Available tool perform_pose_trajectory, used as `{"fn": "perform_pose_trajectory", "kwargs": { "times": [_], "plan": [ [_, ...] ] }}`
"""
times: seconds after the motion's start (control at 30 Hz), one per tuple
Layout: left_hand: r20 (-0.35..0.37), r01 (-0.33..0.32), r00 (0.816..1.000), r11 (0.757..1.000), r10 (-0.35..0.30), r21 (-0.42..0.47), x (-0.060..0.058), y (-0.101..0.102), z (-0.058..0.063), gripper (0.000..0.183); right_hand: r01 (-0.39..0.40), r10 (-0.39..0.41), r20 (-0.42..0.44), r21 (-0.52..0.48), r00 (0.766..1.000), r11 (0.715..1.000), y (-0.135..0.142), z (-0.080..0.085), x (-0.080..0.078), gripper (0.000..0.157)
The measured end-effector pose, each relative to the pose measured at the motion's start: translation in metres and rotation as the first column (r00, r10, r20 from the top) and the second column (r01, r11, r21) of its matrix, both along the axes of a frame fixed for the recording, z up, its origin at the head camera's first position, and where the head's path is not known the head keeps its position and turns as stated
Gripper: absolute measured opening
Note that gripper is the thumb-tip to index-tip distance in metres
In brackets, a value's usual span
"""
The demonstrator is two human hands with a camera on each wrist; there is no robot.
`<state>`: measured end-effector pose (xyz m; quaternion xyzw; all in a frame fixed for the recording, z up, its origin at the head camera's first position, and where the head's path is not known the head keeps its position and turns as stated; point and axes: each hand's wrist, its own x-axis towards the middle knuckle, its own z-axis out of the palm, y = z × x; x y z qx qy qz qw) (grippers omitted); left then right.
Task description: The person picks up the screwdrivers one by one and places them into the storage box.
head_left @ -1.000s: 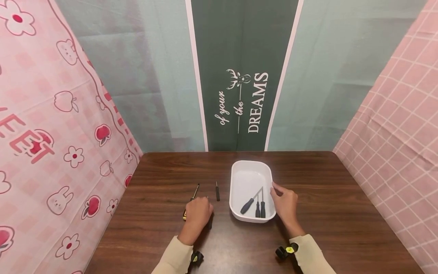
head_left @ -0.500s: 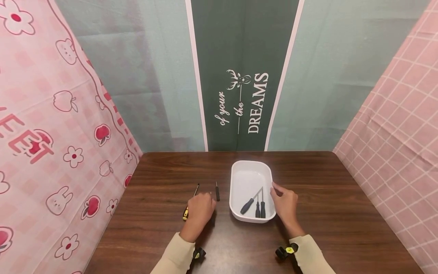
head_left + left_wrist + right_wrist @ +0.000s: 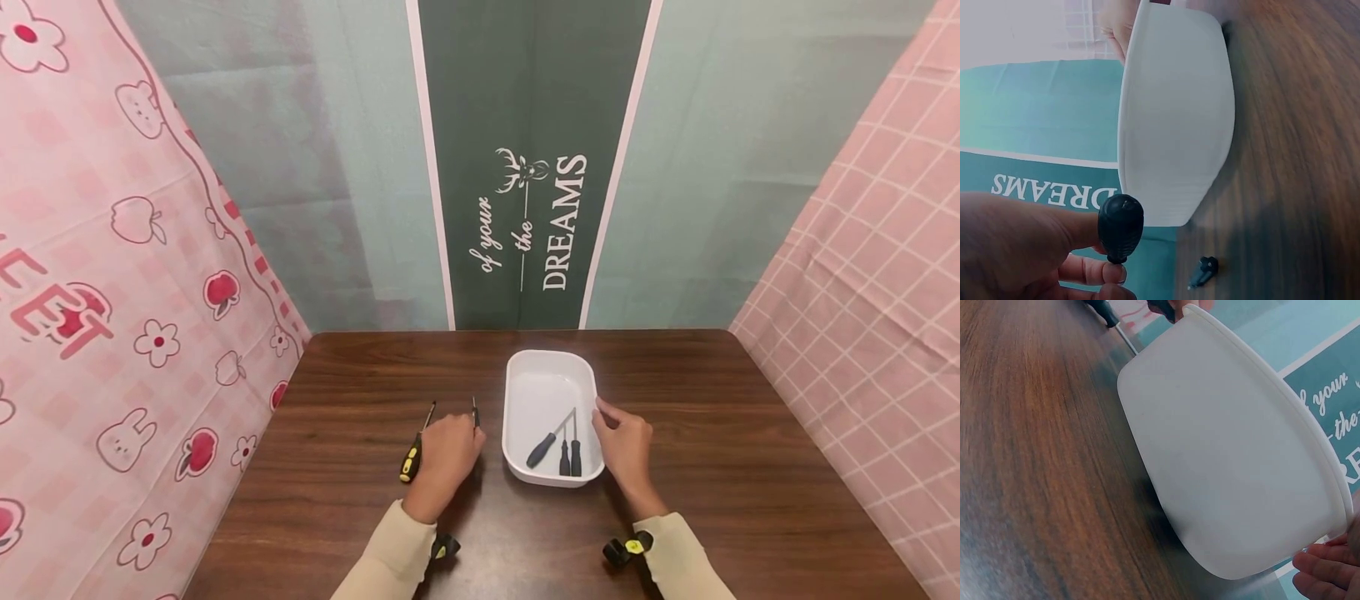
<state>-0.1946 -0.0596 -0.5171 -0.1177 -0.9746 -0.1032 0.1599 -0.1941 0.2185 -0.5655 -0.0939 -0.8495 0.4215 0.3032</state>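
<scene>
My left hand (image 3: 448, 457) pinches a screwdriver by its dark handle (image 3: 1120, 226), which shows end-on in the left wrist view. In the head view the hand hides this handle. It hovers left of the white tray (image 3: 517, 358) and overlaps a small black screwdriver (image 3: 476, 412) lying on the table. My right hand (image 3: 627, 452) grips the tray's right rim; its fingers (image 3: 1322, 569) show at the rim in the right wrist view. Three dark-handled screwdrivers lie inside the tray, one blue-grey handle (image 3: 542, 450) slanted and two black handles (image 3: 576, 458) side by side.
A yellow-and-black screwdriver (image 3: 410, 461) lies on the brown wooden table (image 3: 360, 383), left of my left hand. Printed cloths hang behind the table (image 3: 517, 100) and along both sides. Both wrists wear black camera straps.
My left hand has moved right with the screwdriver, away from the yellow-and-black one and over the small black one. The right hand and tray have stayed in place.
</scene>
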Motion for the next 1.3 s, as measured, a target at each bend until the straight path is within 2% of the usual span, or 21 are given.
{"fn": "perform_pose_trajectory", "kwargs": {
  "times": [0.17,0.5,0.73,1.03,1.3],
  "plan": [
    [0.016,0.012,1.0,1.0,-0.011,-0.019,-0.001,0.006,0.004,0.032,0.001,-0.001,0.004,-0.008,1.0,1.0,0.0,0.0,0.0,0.022],
    [-0.009,0.014,1.0,1.0,-0.014,-0.003,-0.004,0.017,0.01,0.028,-0.007,0.008,0.019,-0.025,1.0,1.0,-0.001,0.0,-0.001,0.023],
    [0.038,0.005,0.999,1.0,-0.005,-0.001,-0.005,0.023,0.015,0.026,-0.003,0.003,0.009,-0.016,1.0,1.0,0.0,0.0,-0.001,0.023],
    [0.068,0.003,0.998,1.0,-0.004,0.002,-0.008,0.028,0.015,0.026,0.003,-0.003,0.006,-0.015,1.0,1.0,0.0,0.0,-0.002,0.023],
    [0.052,0.011,0.999,1.0,-0.011,0.005,-0.01,0.032,0.014,0.025,0.012,-0.012,0.005,-0.014,1.0,1.0,0.0,-0.002,-0.002,0.022]
  ]
}}
